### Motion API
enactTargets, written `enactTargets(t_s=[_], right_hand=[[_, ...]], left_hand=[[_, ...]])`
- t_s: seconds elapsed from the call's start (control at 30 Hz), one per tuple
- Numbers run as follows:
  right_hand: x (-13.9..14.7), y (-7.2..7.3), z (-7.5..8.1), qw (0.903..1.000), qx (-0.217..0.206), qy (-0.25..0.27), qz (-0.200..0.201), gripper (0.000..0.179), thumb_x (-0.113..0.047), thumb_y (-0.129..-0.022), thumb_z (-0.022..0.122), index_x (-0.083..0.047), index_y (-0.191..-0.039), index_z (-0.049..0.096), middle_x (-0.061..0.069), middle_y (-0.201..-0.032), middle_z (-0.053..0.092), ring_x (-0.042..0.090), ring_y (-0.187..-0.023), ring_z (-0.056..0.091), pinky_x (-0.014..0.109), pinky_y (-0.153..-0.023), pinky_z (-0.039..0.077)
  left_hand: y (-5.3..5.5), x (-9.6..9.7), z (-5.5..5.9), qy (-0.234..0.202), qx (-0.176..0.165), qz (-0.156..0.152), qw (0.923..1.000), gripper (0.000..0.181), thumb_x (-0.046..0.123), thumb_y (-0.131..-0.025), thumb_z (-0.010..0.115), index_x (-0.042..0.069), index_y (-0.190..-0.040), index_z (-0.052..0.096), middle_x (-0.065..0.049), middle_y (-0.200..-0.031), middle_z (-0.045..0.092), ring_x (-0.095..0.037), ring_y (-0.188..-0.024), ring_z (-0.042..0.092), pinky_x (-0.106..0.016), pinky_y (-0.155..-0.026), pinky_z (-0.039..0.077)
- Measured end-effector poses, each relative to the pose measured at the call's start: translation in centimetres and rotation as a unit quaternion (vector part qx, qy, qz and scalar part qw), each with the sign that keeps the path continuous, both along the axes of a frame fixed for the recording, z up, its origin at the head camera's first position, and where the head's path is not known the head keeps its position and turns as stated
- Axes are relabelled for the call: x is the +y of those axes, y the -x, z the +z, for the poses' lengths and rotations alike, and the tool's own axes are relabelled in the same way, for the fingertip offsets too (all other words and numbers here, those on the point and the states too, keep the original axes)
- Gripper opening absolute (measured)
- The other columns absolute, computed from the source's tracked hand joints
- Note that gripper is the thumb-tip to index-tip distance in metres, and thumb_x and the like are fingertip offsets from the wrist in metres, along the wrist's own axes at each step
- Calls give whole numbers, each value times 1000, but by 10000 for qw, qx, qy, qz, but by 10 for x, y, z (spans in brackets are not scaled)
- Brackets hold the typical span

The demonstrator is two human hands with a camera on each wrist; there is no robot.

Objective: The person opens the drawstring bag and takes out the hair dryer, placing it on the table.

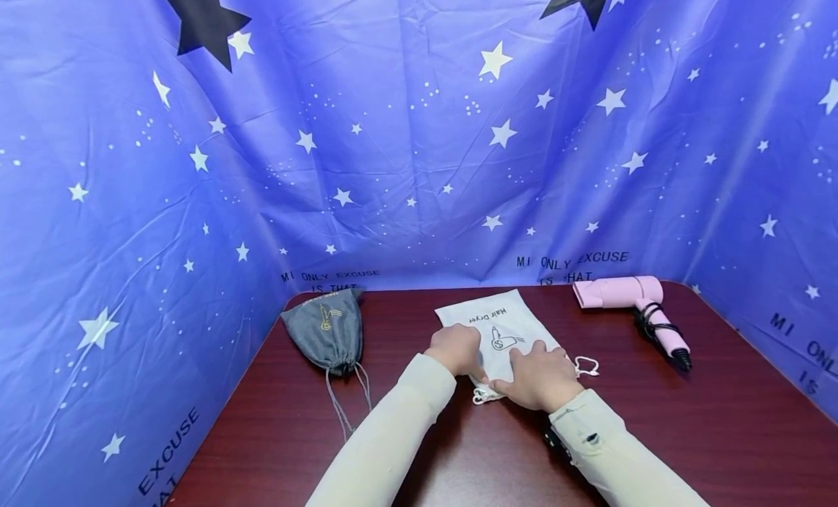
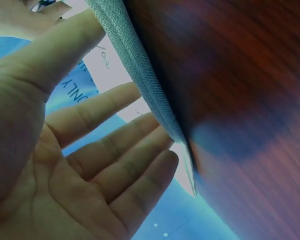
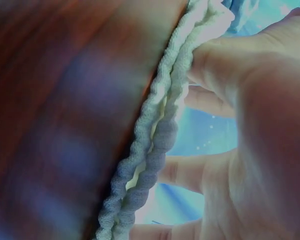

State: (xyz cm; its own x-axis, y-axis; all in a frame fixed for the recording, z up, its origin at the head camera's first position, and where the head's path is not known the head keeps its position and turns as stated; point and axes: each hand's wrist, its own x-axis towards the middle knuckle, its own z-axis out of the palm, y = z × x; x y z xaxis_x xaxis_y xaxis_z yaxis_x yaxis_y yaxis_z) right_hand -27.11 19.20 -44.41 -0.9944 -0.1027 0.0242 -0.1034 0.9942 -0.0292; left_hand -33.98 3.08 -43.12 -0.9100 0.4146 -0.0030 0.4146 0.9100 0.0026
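A white drawstring bag (image 1: 494, 321) with a printed hair dryer drawing lies flat on the table. My left hand (image 1: 458, 349) rests at its left edge; in the left wrist view the fingers (image 2: 122, 165) are nearly straight, their tips at the bag's edge (image 2: 140, 60). At its near, gathered end is my right hand (image 1: 540, 376), fingers spread over the cloth. The right wrist view shows the thumb (image 3: 210, 62) touching the ruffled mouth (image 3: 157, 120). Both thumbs come close together at the mouth. White cord loops (image 1: 587, 366) stick out at the sides.
A grey drawstring bag (image 1: 337, 332) lies at the left, its cords trailing toward me. To the right, a pink hair dryer (image 1: 618, 292) lies with its black cord wound round the handle. Blue star-printed cloth (image 1: 406, 129) hangs behind the dark red table (image 1: 740, 420).
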Motion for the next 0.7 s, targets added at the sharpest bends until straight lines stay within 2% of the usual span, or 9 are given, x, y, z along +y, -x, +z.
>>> enactTargets(t_s=[0.2, 0.43, 0.57, 0.7], right_hand=[[5, 2, 2, 10000, -18, 73, -55, 84, -75, -84, 64, -7, -134, 64, 36, -112, 56, 61, -94, 57, 64, -68, 51], [12, 3, 6, 9996, -100, 202, -187, 82, -74, -84, 64, -8, -133, 64, 35, -112, 56, 60, -92, 56, 64, -66, 50], [16, 4, 6, 9993, -132, 255, -260, 83, -73, -84, 64, -8, -135, 63, 35, -113, 56, 60, -93, 56, 64, -67, 50], [19, 4, 7, 9988, -195, 308, -331, 84, -73, -85, 64, -8, -138, 62, 36, -113, 55, 60, -94, 55, 64, -68, 50]], left_hand=[[2, 3, 3, -56, -273, -147, 9995, 44, 54, -70, 93, 20, -72, 64, 6, -70, 61, -12, -70, 58, -35, -61, 54], [6, 6, -1, -199, -415, -380, 9982, 37, 46, -77, 90, 20, -72, 64, 6, -70, 62, -13, -70, 59, -34, -61, 52], [6, 9, 1, -226, -543, -548, 9968, 31, 40, -81, 87, 19, -77, 65, 5, -76, 66, -14, -74, 62, -33, -65, 54], [6, 14, 3, -220, -717, -583, 9955, 25, 34, -84, 84, 18, -78, 65, 3, -83, 68, -13, -77, 62, -32, -69, 54]])
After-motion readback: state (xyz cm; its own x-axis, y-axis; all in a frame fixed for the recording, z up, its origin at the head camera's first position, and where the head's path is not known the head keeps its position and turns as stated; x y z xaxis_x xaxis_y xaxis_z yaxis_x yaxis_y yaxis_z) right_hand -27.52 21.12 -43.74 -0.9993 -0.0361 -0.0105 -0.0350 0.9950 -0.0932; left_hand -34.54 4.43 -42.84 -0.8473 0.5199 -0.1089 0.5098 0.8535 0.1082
